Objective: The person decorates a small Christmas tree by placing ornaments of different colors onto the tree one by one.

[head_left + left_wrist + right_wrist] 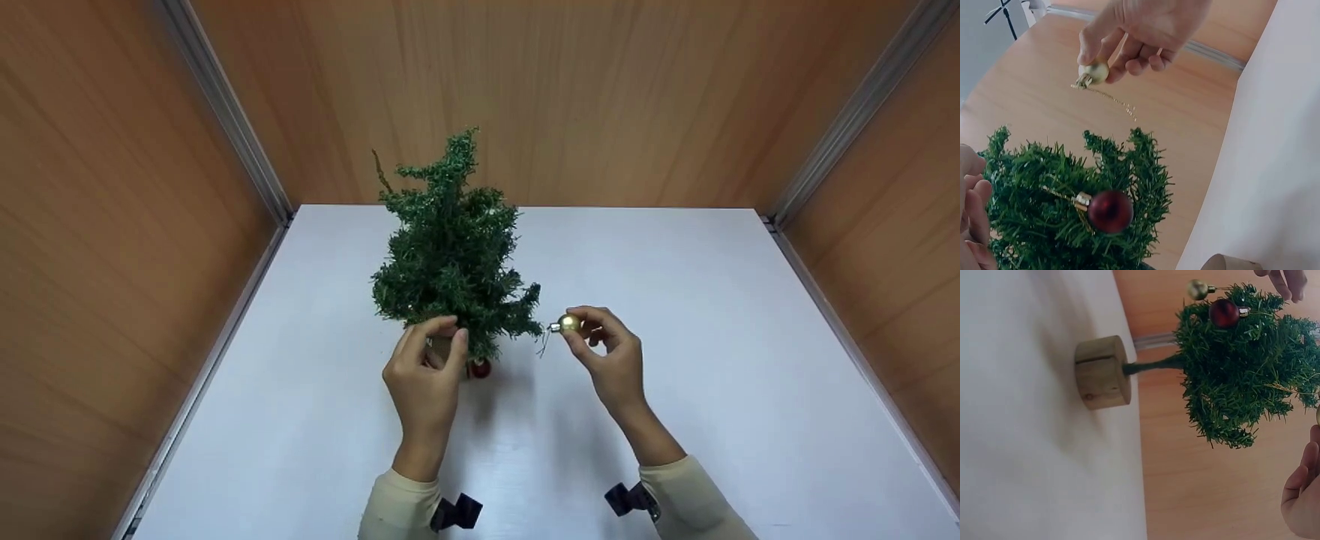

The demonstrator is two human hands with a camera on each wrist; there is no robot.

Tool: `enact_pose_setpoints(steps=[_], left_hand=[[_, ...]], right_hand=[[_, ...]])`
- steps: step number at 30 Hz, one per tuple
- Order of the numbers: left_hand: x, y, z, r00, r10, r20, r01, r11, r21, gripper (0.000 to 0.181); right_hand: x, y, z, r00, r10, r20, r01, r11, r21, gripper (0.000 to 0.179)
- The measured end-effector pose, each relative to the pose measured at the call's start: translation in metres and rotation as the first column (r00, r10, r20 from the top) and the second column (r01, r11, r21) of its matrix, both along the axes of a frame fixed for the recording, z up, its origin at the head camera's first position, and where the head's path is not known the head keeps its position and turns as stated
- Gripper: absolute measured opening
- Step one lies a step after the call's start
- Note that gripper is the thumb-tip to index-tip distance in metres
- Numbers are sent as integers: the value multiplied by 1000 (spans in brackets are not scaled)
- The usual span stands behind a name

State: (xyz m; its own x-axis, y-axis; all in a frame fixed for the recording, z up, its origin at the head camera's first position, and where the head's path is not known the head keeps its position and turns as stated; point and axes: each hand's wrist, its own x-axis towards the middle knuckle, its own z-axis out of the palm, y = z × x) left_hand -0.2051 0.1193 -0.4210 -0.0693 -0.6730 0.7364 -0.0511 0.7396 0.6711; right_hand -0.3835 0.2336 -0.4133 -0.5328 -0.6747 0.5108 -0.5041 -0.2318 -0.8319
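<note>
A small green artificial Christmas tree stands on a round wooden base. My right hand, just right of the lower branches, pinches a gold bauble between thumb and fingers. The bauble's cap points toward the tree, and a thin gold cord trails loose from it. In front of the lower branches is my left hand, fingers loosely bent, no held thing visible. On the tree hang a dark red bauble and another gold bauble.
The white table is bordered by wood-grain panels at the back and both sides, with metal strips at the corners. A dark stand shows far off in the left wrist view.
</note>
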Motion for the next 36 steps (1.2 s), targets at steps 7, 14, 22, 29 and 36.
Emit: enact_pose_setpoints(steps=[7, 14, 22, 29, 36], left_hand=[[-15, 11, -1, 995, -102, 18, 102, 995, 4, 15], [-27, 21, -1, 987, -131, 89, 130, 991, 17, 13], [-35, 26, -2, 962, -147, 229, 139, 989, 48, 18], [-38, 27, -6, 954, -159, 255, 153, 987, 45, 18], [-40, 26, -6, 956, -149, 253, 145, 989, 36, 12]], right_hand=[[2, -1, 1, 1000, 4, 15, -4, 1000, 0, 24], [4, -3, 1, 1000, -2, 1, 2, 1000, 2, 23], [9, -2, 4, 1000, 19, -9, -19, 1000, 12, 23], [15, -2, 7, 999, 36, -7, -36, 999, 1, 23], [18, -2, 7, 999, 42, 1, -42, 999, 5, 24]])
